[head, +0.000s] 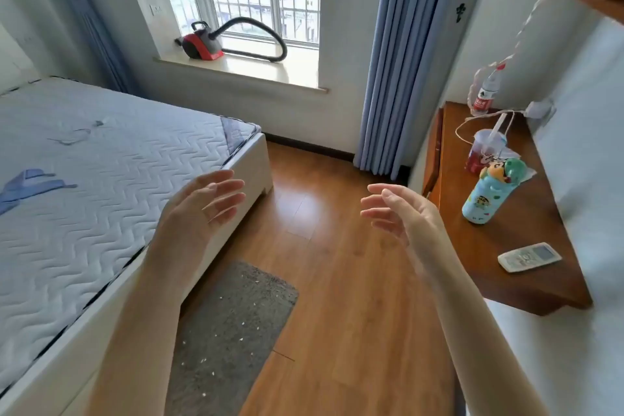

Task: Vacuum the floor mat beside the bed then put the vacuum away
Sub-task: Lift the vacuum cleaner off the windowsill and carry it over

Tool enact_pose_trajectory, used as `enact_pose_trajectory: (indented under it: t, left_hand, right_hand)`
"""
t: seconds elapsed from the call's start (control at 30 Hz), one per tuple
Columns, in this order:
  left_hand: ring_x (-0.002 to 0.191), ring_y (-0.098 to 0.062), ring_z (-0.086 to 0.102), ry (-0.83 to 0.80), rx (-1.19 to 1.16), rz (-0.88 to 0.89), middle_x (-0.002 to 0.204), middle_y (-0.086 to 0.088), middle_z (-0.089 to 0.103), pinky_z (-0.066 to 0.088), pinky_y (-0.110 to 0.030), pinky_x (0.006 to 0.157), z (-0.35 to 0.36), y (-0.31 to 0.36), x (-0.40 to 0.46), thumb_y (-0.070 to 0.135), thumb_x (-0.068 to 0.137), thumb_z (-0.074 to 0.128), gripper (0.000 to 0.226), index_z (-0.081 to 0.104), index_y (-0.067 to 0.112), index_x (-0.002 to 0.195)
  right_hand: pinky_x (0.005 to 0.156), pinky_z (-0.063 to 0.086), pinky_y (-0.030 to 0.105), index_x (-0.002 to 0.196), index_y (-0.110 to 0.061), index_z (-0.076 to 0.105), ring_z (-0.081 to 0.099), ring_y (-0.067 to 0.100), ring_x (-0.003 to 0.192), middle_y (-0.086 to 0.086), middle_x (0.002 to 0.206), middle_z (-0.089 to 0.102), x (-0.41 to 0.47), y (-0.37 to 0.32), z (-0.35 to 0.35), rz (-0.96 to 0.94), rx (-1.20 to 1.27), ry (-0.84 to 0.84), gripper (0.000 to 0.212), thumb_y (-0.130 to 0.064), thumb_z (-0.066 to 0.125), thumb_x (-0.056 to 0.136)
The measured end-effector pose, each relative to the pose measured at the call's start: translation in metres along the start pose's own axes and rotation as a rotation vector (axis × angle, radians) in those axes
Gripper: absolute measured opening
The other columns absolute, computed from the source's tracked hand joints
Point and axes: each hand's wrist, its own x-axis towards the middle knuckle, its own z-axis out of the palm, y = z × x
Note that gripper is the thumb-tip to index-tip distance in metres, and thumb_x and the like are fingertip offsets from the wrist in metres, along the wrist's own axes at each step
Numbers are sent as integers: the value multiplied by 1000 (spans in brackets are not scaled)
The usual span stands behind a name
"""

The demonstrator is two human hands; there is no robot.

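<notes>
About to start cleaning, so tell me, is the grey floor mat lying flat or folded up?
Flat and spread out. The grey floor mat lies on the wood floor beside the bed, no edge turned over, white crumbs scattered across it.

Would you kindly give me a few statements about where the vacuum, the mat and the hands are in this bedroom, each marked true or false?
1. The vacuum sits on the windowsill. True.
2. The left hand grips the vacuum hose. False: both it and the right hand are empty, fingers spread.
3. The grey floor mat has white specks on it. True.
4. The mat lies on the bed. False: it lies on the wooden floor beside the bed.
5. A remote control lies on the wooden desk. True.
</notes>
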Motion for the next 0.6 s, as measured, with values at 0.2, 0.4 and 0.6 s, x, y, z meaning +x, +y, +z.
enact_pose_trajectory:
  t: [0.2,0.4,0.6]
  left_hand:
    - [87,-13,68,60,-69,-106,88,4,74,51,-28,85,10,-27,-9,12,98,37,28,65,18,99]
    - [83,-11,68,49,-51,-202,86,5,74,56,-21,73,14,-54,-6,13,98,35,29,64,17,99]
    - [78,-15,65,72,-133,-262,79,0,68,54,-25,76,10,-74,31,6,94,34,31,63,14,102]
  right_hand:
    - [77,55,21,98,-23,64,69,14,88,0,95,71,-13,27,-10,123,70,10,23,-23,42,100]
    - [80,53,27,100,-20,65,68,20,93,5,99,71,-16,54,-15,236,113,37,24,-24,42,100]
    - [82,53,26,99,-20,65,66,21,96,5,98,70,17,71,-9,287,108,66,23,-22,42,100]
